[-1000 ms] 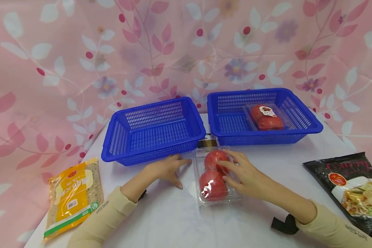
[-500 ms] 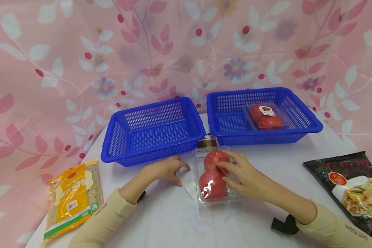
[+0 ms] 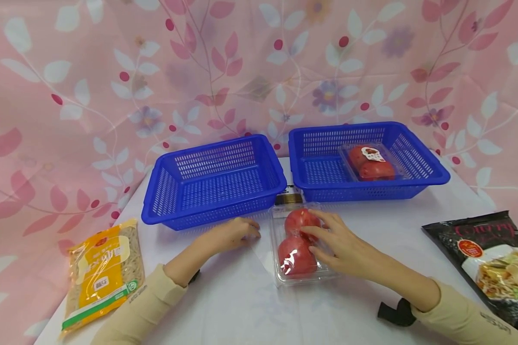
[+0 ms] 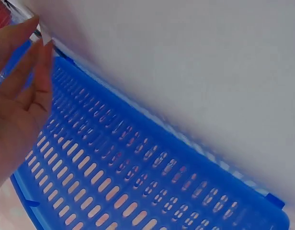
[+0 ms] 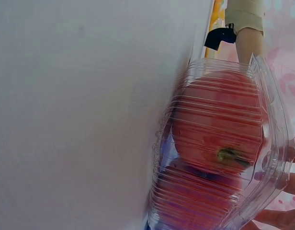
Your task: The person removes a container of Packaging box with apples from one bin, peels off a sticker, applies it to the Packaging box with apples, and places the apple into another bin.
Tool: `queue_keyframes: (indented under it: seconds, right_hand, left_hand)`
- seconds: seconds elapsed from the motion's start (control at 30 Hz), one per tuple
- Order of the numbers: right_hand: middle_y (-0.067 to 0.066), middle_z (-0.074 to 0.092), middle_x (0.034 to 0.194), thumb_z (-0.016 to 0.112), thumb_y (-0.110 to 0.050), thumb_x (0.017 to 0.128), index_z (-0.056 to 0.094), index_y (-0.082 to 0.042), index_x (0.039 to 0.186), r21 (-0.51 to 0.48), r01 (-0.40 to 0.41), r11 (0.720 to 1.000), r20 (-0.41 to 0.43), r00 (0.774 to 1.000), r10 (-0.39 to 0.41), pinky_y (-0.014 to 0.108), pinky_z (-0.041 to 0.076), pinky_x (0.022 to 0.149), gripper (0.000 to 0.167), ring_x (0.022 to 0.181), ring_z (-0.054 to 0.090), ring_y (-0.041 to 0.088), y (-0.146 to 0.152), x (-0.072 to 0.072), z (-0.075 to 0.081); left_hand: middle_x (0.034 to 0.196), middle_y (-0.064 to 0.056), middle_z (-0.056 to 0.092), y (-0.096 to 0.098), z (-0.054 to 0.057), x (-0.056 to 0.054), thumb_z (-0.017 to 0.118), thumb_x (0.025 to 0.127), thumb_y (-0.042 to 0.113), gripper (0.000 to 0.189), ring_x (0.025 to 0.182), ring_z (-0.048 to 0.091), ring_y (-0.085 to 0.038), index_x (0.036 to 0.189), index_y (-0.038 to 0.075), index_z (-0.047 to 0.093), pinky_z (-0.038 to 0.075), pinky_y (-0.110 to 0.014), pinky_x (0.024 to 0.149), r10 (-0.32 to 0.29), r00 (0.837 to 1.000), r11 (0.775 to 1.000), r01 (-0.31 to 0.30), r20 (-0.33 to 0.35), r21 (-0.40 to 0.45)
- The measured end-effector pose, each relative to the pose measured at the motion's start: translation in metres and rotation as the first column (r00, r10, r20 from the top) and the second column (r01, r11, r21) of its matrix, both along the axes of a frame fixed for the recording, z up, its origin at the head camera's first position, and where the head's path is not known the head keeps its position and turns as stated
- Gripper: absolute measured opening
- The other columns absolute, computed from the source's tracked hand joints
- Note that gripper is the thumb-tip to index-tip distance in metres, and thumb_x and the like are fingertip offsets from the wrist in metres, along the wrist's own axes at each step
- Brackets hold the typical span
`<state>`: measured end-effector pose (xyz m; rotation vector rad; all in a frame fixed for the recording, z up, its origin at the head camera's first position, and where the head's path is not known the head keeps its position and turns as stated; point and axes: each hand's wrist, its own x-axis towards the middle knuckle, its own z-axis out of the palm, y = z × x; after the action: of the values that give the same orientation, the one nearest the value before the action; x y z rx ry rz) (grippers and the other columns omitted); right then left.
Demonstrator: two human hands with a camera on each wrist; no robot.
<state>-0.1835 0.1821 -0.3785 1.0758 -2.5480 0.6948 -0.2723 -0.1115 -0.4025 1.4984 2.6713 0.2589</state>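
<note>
My right hand point(image 3: 343, 244) rests with spread fingers on the lid of a clear plastic box point(image 3: 280, 280) with two red tomatoes point(image 3: 296, 256). The right wrist view shows the side of this box point(image 5: 209, 143), fingertips at its top edge. Left of the box, my left hand point(image 3: 230, 235) has its fingers bent. In the left wrist view a small white corner point(image 4: 46, 36) sits between that thumb and the fingertips, apparently pinched. It seems to belong to a white sheet point(image 3: 263, 251) partly under the box; its full shape is hidden.
Two blue baskets stand behind: the left basket point(image 3: 216, 211) has a bare floor, and the right basket point(image 3: 371, 191) holds another tomato box point(image 3: 373, 163). A yellow grain bag point(image 3: 101, 273) lies left, a black Curry noodle bag point(image 3: 492, 263) right. A black-and-gold label point(image 3: 290, 196) peeks out between baskets and box.
My left hand's thumb and fingers have come together and moved slightly up and left, with the white sheet's edge shifting too. My right hand and the tomato box stay almost still.
</note>
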Motion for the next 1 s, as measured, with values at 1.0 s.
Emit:
queue_keyframes:
  seconds: [1.0]
  right_hand:
    - [0.018, 0.035, 0.137, 0.068, -0.017, 0.08, 0.06, -0.011, 0.12, 0.018, -0.028, 0.999, 0.015, 0.999, 0.028, 0.044, 0.048, 0.083, 0.041, 0.12, 0.036, 0.03, -0.002, 0.004, 0.003]
  left_hand:
    - [0.111, -0.008, 0.063, -0.014, 0.033, 0.017, 0.068, 0.081, 0.007, 0.007, 0.107, 0.054, -0.023, 0.082, 0.013, 0.067, 0.044, -0.034, 0.09, -0.055, 0.997, 0.988, 0.061, -0.047, 0.142]
